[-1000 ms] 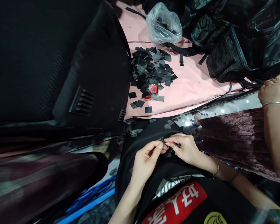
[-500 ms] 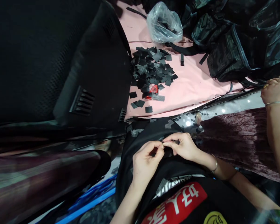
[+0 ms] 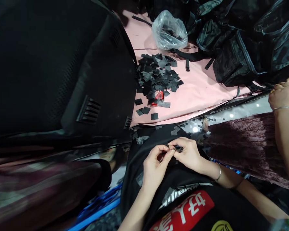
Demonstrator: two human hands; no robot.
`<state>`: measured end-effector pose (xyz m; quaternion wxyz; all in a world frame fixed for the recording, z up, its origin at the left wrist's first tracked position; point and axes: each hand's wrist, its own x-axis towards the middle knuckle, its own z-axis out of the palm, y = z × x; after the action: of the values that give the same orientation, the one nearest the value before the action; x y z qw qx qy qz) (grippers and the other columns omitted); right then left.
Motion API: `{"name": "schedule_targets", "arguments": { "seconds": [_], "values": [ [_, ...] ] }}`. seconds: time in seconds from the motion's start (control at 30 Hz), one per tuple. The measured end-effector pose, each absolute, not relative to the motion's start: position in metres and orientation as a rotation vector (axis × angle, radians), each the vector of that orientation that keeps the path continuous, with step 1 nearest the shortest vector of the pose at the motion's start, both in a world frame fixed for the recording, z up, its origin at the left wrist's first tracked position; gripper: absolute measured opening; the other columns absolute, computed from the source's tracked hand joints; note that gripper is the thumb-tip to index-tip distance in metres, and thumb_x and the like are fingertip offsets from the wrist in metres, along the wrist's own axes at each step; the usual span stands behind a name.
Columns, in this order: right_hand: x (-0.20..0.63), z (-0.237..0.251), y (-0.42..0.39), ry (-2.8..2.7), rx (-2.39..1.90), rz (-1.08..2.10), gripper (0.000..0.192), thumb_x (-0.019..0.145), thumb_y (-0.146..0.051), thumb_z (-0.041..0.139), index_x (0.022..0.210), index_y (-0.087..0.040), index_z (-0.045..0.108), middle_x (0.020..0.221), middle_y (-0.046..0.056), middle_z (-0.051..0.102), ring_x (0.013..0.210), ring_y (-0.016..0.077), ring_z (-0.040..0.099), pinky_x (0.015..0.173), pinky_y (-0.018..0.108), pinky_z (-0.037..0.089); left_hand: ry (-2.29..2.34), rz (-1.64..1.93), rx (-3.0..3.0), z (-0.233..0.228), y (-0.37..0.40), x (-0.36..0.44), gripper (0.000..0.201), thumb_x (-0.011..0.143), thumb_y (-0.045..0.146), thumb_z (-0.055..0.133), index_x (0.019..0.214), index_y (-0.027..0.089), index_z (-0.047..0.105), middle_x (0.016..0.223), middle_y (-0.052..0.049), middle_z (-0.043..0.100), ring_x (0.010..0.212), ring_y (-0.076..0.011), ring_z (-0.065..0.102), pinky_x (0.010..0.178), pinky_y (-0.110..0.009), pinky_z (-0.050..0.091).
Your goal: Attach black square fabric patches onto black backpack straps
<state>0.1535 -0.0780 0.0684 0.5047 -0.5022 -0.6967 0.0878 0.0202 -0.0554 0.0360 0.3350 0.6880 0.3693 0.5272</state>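
Note:
Over the black cloth of my lap (image 3: 137, 160), the fingertips of both hands meet. My left hand (image 3: 155, 165) is closed in a pinch of thumb and forefinger. Facing it, my right hand (image 3: 189, 155) is closed too, with a small dark piece (image 3: 178, 148) showing between its fingers. Both pinches seem to be on this piece, though the fingers mostly hide it. Beyond my knees, a pile of black square patches (image 3: 159, 73) is spread on pink cloth (image 3: 195, 93). A small red object (image 3: 159, 97) sits at the pile's near edge.
A clear plastic bag (image 3: 168, 30) stands behind the pile. Dark camouflage backpacks (image 3: 231, 61) crowd the back right. A large black padded item (image 3: 50, 73) fills the left. Another person's hand (image 3: 284, 94) is at the far right. Black scraps litter the floor (image 3: 216, 120).
The fingertips have shifted against each other, and more of the dark piece shows in my right hand. My left hand has moved slightly right. The whole view has tilted a little.

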Motion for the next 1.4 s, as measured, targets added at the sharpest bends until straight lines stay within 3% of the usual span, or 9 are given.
{"name": "schedule_targets", "arguments": {
  "seconds": [0.27,0.47,0.6,0.73,0.83,0.97,1.17,1.33,1.4],
  "values": [
    [0.151,0.069,-0.081,-1.688,-1.046,0.152,0.013,0.076,-0.018,0.054,0.079,-0.014,0.066,0.079,0.002,0.064,0.071,0.0072,0.059,0.067,0.016,0.046,0.966,1.629,2.029,0.039,-0.055,0.019,0.013,0.086,0.025,0.047,0.082,0.014,0.053,0.075,-0.001,0.053,0.067,-0.009,0.05,0.064,-0.018,0.04],
    [0.152,0.071,-0.074,-1.527,-1.187,0.393,0.011,0.071,-0.019,0.054,0.073,-0.014,0.063,0.075,-0.001,0.061,0.058,0.0059,0.054,0.049,0.015,0.04,0.816,1.791,2.422,0.051,-0.054,0.023,0.006,0.082,0.007,0.048,0.081,0.013,0.047,0.08,-0.004,0.052,0.076,-0.0095,0.052,0.072,-0.018,0.041],
    [0.161,0.072,-0.06,-1.271,-1.163,0.586,0.016,0.075,-0.025,0.053,0.069,-0.01,0.052,0.056,-0.001,0.052,0.038,0.0041,0.043,0.04,0.016,0.032,0.836,1.681,2.377,0.054,-0.056,0.024,0.013,0.081,0.01,0.048,0.07,0.014,0.043,0.072,-0.002,0.05,0.066,-0.0083,0.049,0.065,-0.018,0.04],
    [0.171,0.075,-0.049,-1.225,-1.023,0.832,0.032,0.08,-0.04,0.052,0.07,-0.011,0.043,0.037,-0.005,0.037,0.031,0.0043,0.033,0.037,0.015,0.025,0.877,1.64,2.138,0.049,-0.049,0.025,0.012,0.082,0.016,0.048,0.07,0.014,0.048,0.089,-0.005,0.057,0.077,-0.01,0.053,0.067,-0.019,0.042],
    [0.174,0.078,-0.047,-1.268,-1.02,0.885,0.035,0.08,-0.045,0.052,0.077,-0.011,0.046,0.04,-0.004,0.041,0.031,0.0054,0.036,0.035,0.014,0.023,0.899,1.613,1.949,0.049,-0.042,0.03,0.017,0.083,0.024,0.047,0.07,0.014,0.046,0.094,-0.007,0.057,0.08,-0.0124,0.055,0.068,-0.022,0.044],
    [0.175,0.081,-0.045,-1.306,-1.004,0.902,0.032,0.073,-0.036,0.061,0.092,-0.011,0.055,0.067,0.0,0.055,0.036,0.0043,0.044,0.036,0.015,0.029,0.867,1.603,1.732,0.054,-0.039,0.038,0.023,0.08,0.03,0.052,0.067,0.014,0.043,0.089,-0.007,0.056,0.076,-0.0126,0.057,0.071,-0.024,0.049],
    [0.17,0.078,-0.048,-1.32,-1.098,0.762,0.026,0.073,-0.035,0.061,0.081,-0.01,0.061,0.055,-0.001,0.051,0.037,0.0058,0.045,0.039,0.016,0.033,0.837,1.349,1.638,0.058,-0.032,0.037,0.029,0.079,0.038,0.058,0.093,0.014,0.05,0.076,-0.003,0.056,0.066,-0.0127,0.058,0.064,-0.024,0.05],
    [0.192,0.082,-0.022,-0.969,-0.875,1.036,0.033,0.065,-0.037,0.067,0.072,-0.01,0.049,0.051,-0.003,0.044,0.033,0.0026,0.033,0.032,0.016,0.02,0.672,1.561,2.26,0.069,-0.056,0.039,0.003,0.084,0.014,0.05,0.084,0.015,0.053,0.072,-0.002,0.052,0.064,-0.0083,0.051,0.063,-0.019,0.042],
    [0.218,0.09,-0.003,-0.621,-0.774,1.081,0.044,0.055,-0.037,0.074,0.066,-0.012,0.039,0.049,-0.007,0.035,0.033,-0.0002,0.025,0.033,0.014,0.016,0.416,1.444,2.445,0.073,-0.072,0.043,0.011,0.083,0.006,0.046,0.084,0.015,0.052,0.077,-0.003,0.051,0.07,-0.0084,0.05,0.064,-0.019,0.041]
  ]
}}
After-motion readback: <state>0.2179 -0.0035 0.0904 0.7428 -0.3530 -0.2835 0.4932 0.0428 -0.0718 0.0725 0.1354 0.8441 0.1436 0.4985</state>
